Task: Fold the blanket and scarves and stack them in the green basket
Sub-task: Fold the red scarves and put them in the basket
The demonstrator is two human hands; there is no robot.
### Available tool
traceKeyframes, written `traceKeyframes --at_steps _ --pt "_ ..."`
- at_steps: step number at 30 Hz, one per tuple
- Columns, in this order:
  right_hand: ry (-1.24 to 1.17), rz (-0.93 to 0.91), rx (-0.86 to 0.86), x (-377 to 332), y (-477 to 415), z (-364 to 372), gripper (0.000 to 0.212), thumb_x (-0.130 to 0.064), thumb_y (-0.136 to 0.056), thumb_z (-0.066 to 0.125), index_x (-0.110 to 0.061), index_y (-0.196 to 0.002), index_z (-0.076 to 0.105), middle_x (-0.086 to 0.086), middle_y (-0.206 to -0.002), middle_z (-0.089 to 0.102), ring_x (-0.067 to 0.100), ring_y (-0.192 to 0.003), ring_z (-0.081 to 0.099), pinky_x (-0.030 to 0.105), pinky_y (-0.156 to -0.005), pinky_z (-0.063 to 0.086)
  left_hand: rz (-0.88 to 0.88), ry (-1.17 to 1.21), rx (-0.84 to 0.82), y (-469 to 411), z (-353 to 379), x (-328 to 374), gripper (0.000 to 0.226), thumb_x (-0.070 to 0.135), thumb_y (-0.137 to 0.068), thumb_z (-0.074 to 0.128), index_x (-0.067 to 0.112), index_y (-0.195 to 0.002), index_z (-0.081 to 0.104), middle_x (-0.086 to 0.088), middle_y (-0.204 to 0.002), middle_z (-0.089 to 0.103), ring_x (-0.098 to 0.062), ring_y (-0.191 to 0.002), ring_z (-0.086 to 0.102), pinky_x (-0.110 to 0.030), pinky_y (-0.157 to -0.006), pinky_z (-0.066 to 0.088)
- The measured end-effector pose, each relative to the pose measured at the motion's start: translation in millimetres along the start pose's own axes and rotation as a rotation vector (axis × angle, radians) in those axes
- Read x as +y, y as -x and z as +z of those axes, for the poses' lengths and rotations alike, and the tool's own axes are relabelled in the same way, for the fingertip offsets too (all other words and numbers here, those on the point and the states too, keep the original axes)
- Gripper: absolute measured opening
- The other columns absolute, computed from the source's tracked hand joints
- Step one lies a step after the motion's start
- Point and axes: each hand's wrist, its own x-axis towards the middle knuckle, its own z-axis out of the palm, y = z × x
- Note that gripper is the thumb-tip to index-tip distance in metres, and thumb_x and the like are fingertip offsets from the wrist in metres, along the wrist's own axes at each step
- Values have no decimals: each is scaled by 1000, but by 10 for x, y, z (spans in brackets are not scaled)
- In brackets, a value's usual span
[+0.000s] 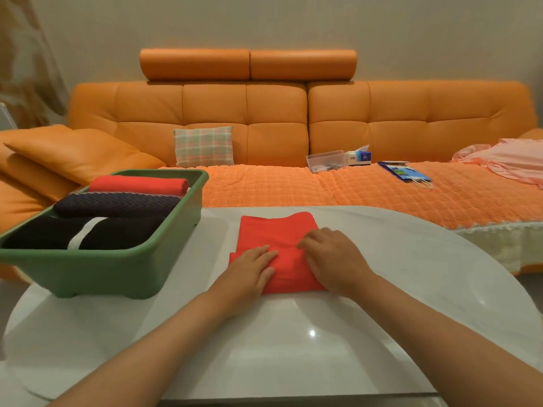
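**Desk:** Where does the red cloth (279,230) lie?

**Photographer:** It is folded to a soft rectangle on the glossy white surface (293,333), straight ahead of the person. Its long axis runs from near edge to far. Both hands are on its near half.

**Desk:** And the hands?

**Photographer:** The left hand (252,268) lies flat, fingers straight, pressing the cloth. The right hand (332,257) is humped, fingers bent down onto a crease. Whether it pinches the fabric cannot be told.

**Desk:** Which way to the green basket (102,254)?

**Photographer:** It stands left of the cloth, close beside it, a smooth plastic tub with rounded corners. The left hand is nearer. Inside, three folded pieces lie side by side: a black piece with a white stripe (82,233) nearest, then a dark herringbone scarf (117,204), then a red piece (138,183) farthest.

**Desk:** So the carry?

**Photographer:** Likely a short lift leftward over the rim. The limp fabric may sag or unfold unless it is held at both ends.
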Motion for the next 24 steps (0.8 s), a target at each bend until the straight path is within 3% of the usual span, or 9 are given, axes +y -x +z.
traceKeyframes --at_steps 2,4,7,10,14,16,20,24 --pt "-81 -18 -217 -44 63 26 44 -42 -96 35 -24 -116 70 -3 -114 69 21 -101 64 37 -85 49 -4 69 3 28 2 -98 52 44 -104 32 25 -152 34 3 -159 29 -12 -146 24 -18 -116 9" --pt "-94 32 -349 -31 126 21 59 -54 -97 25 -27 -132 63 -7 -135 61 14 -125 55 32 -104 39 -54 128 63 68 -12 -180 47 30 -105 39 20 -151 34 1 -156 34 -15 -143 29 -16 -115 12" --pt "-142 77 -460 25 157 -55 60 -58 -96 41 -31 -149 43 -9 -156 39 9 -143 33 27 -116 23 -5 102 234 150 -82 -275 38 31 -99 52 21 -135 49 3 -136 50 -16 -123 46 -33 -109 36" --pt "-196 119 -577 40 175 -137 71 -47 -90 55 -35 -155 29 -11 -162 24 7 -148 22 25 -118 19 154 -34 267 250 -210 -288 39 49 -80 69 25 -107 53 11 -110 49 -11 -99 48 -27 -88 40" --pt "-235 178 -615 62 169 -174 73 -29 -88 55 -36 -155 27 -12 -163 21 6 -149 19 22 -118 16 190 -21 234 313 -252 -311 32 43 -73 76 22 -83 54 11 -85 51 -12 -74 48 -30 -64 45" --pt "-226 183 -629 92 171 -191 70 -26 -90 52 -36 -155 28 -11 -163 21 6 -150 18 23 -119 14 189 17 243 318 -246 -369 23 41 -78 72 22 -76 60 11 -76 57 -11 -68 52 -32 -62 48" --pt "-216 191 -649 160 193 -216 65 -23 -94 48 -35 -155 30 -12 -163 21 4 -150 15 22 -119 12 130 39 219 268 -357 -493 18 24 -76 83 19 -67 69 8 -65 62 -10 -60 54 -25 -58 45" --pt "-229 203 -642 140 225 -210 68 -19 -91 49 -33 -155 30 -9 -165 17 7 -151 14 24 -121 13 188 -105 120 276 -347 -425 28 48 -82 66 23 -71 60 11 -73 57 -11 -69 51 -30 -63 45"
